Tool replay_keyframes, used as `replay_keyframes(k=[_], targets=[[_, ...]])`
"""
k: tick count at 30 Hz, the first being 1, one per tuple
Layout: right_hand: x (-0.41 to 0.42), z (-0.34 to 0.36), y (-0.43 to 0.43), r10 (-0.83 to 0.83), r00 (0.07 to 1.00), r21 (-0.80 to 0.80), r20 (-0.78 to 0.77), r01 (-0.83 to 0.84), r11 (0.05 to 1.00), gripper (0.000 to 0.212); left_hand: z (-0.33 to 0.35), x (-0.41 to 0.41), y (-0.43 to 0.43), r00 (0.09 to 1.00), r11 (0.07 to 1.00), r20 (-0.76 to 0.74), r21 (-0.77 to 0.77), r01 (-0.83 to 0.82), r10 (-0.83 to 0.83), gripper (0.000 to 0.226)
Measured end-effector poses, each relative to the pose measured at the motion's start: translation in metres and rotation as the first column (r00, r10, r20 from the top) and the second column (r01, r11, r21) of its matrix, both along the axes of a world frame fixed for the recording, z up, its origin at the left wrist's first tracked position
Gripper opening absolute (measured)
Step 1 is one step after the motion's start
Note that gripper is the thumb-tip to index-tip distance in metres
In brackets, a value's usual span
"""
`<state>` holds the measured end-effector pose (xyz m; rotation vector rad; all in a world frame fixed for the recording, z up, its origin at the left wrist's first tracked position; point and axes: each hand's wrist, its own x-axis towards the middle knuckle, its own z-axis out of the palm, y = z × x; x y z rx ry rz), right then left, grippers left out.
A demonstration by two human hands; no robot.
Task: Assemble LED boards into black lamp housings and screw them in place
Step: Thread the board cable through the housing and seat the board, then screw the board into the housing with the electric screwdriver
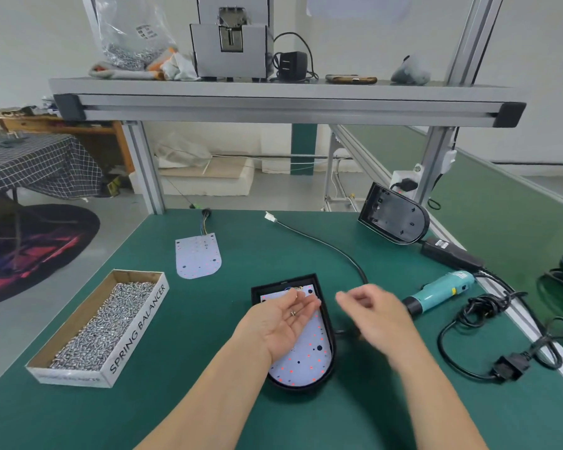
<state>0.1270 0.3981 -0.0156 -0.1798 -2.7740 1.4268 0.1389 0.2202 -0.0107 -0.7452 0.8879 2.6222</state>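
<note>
Our left hand [283, 323] flat, palm up, screws [293, 313] on it, above the housing [286, 281]; right hand [374, 311] blurred, grip unclear.

On the green tabletop [192, 401], a black lamp housing [330, 323] lies with a white LED board [306, 362] seated inside it. The left hand [281, 323] hovers palm up over the housing, fingers relaxed, with small screws [293, 313] resting on them. The right hand [372, 315] hangs just beside it, blurred, its grip unclear. A cardboard box [137, 326] marked SPRING BALANCER, full of loose screws [101, 323], sits to the left. Farther back lie a 2nd LED board [198, 256] and an empty housing [394, 217]. A teal electric screwdriver [439, 292] lies to the right.
</note>
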Motion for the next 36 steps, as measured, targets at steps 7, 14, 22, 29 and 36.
replay_keyframes(k=[7, 14, 22, 29, 36], targets=[[-0.029, 0.001, 0.086, -0.451, 0.892, 0.335, -0.018, 0.430, 0.838, 0.068, -0.001, 0.001, 0.006, 0.999, 0.990, 0.026, -0.138, -0.022, 0.025, 0.003], [-0.059, -0.001, 0.088, -0.467, 0.877, 0.311, 0.114, 0.415, 0.855, 0.087, -0.004, 0.002, 0.010, 0.999, 0.986, -0.032, -0.159, -0.042, 0.038, 0.008], [-0.045, -0.012, 0.094, -0.486, 0.832, -0.787, 0.266, 0.479, 0.389, 0.015, -0.007, 0.004, 0.007, 0.996, 0.988, -0.083, -0.153, -0.001, -0.012, 0.016], [-0.027, 0.011, 0.077, -0.282, 0.958, -0.998, 0.056, 0.062, 0.012, 0.038, -0.005, 0.003, 0.010, 0.997, 0.984, -0.081, -0.180, 0.000, -0.015, 0.012], [-0.042, 0.003, 0.053, -0.034, 0.979, -0.862, -0.203, -0.195, -0.468, 0.037, -0.002, 0.005, 0.012, 0.993, 0.977, -0.109, -0.215, 0.016, -0.041, 0.008]])
